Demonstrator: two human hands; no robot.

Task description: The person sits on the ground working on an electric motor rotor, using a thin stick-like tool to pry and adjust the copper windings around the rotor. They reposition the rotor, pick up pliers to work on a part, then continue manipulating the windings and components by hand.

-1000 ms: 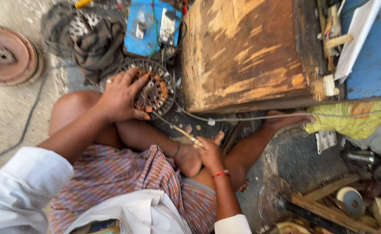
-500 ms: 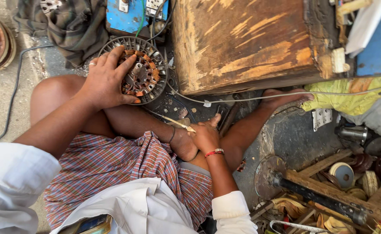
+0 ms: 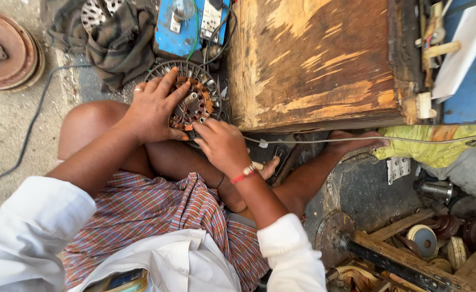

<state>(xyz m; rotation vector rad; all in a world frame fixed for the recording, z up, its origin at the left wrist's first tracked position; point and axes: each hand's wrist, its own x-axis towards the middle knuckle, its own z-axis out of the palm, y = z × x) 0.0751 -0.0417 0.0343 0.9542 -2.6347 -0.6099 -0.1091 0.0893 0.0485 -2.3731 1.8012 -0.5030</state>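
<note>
The left hand (image 3: pixel 152 111) lies spread, palm down, on the round metal stator with copper-coloured windings (image 3: pixel 197 100), fingers splayed across its left half and pressing on it rather than closing around it. The right hand (image 3: pixel 223 146) rests at the stator's lower edge with its fingers curled; whether they pinch anything cannot be told from the head view. The stator sits on the ground just past the person's bent knee, between a blue box with white sockets (image 3: pixel 186 27) and a worn brown wooden box (image 3: pixel 319 59). A red thread band (image 3: pixel 243 174) circles the right wrist. A thin pale cord (image 3: pixel 368 139) runs from near the right hand towards a yellow cloth (image 3: pixel 438 148). A striped dark rag (image 3: pixel 116 43) lies beyond the stator, and a rusty round metal disc (image 3: pixel 2 46) sits at the far left. Reels and metal parts (image 3: pixel 427 238) crowd the lower right corner.
</note>
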